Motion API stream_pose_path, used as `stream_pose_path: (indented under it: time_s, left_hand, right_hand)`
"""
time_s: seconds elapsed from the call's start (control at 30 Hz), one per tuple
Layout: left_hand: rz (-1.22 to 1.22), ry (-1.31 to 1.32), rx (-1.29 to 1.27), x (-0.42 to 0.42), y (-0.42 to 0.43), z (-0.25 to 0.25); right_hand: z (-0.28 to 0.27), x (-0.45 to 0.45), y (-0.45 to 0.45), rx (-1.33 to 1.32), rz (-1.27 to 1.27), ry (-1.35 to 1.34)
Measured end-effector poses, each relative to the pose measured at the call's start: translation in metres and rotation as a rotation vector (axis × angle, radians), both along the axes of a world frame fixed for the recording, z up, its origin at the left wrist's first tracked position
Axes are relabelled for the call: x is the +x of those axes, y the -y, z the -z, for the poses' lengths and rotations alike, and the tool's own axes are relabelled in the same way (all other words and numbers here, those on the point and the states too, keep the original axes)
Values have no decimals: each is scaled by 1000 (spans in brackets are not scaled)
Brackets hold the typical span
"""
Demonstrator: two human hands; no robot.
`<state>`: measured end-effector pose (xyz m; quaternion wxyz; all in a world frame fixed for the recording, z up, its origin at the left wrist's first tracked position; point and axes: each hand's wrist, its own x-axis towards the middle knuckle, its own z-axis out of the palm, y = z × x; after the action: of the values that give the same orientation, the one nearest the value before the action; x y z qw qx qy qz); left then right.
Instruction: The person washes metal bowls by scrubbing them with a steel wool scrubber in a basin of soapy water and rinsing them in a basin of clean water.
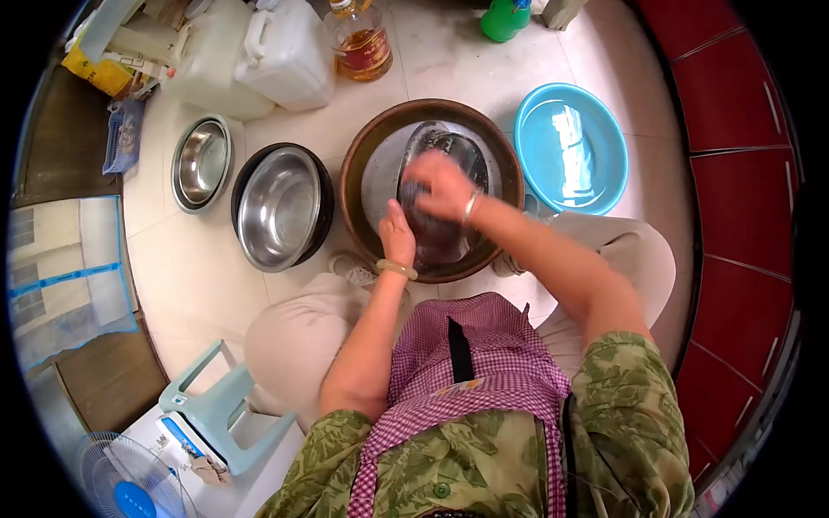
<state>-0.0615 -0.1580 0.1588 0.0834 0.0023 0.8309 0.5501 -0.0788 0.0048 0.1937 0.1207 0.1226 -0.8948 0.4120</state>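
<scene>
A blackened metal pan [467, 155] lies tilted in a wide brown-rimmed basin [353, 207], its dark surface wet and shiny. My left hand [398, 238], with a pale bangle at the wrist, grips the near left edge of the pan, thumb up. Over the pan, my right hand [444, 186] is smeared by motion. Its fingers are closed on a small dark scrubber-like pad [414, 192], pressed to the pan's surface; the exact kind is blurred.
A blue basin of water [615, 147] stands on the right. Steel bowls [279, 207] and a smaller nested pair [202, 166] sit left. Behind are white jugs [289, 56] and an oil bottle [363, 53]. A stool [216, 406] and a fan [129, 483] are lower left; red cabinets [734, 207] line the right.
</scene>
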Motion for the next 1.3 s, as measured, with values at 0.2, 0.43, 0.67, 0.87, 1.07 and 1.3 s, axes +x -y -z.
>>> stream_pose_path:
  time_s: [0.2,0.43,0.67,0.87,1.07,1.3]
  left_hand:
    - [79,90,-49,0,5,-7]
    - [0,93,39,-21,0,7]
    - [186,160,-59,3,-4,-19]
    - [121,195,38,-38,3,-12]
    - [137,-22,-57,2,-8,-25]
    - [112,148,14,-25,-4,-43]
  right_hand:
    - [31,-70,-41,14,346,457]
    - [-19,13,8,22,-245,20]
    - [8,-51,-46,-157,367,459]
    - [-18,18,4,-38,-220,101]
    - [39,-70,-60,-102,397,528]
    - [-15,-1,-7,-44,-96,104]
